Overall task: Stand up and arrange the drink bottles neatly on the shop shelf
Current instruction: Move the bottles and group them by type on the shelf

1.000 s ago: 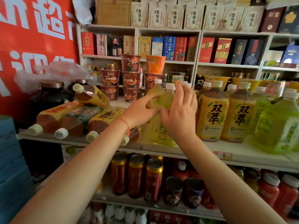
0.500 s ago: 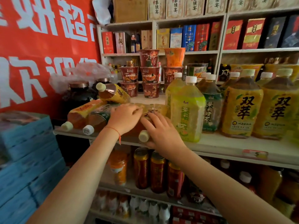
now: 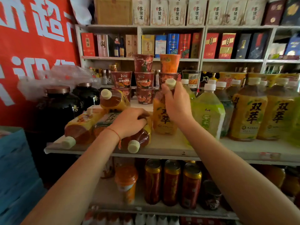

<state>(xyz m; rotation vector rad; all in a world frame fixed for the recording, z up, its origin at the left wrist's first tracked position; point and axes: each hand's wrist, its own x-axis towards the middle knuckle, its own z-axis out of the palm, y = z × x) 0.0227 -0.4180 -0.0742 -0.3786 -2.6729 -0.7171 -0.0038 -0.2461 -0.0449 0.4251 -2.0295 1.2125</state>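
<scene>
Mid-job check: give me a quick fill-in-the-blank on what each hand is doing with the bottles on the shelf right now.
1. The right hand holds the yellow-label bottle by its ____.
2. That bottle stands ____ on the shelf.
3. The left hand rests on a bottle that is lying ____.
4. The caps of the lying bottles point ____ the person.

Missing words: neck; upright; on its side; toward

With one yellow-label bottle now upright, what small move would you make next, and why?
Probably release it and lift the next fallen one: the right hand grips the upright tea bottle beside the green bottle, while the left hand rests on a lying bottle.
</scene>
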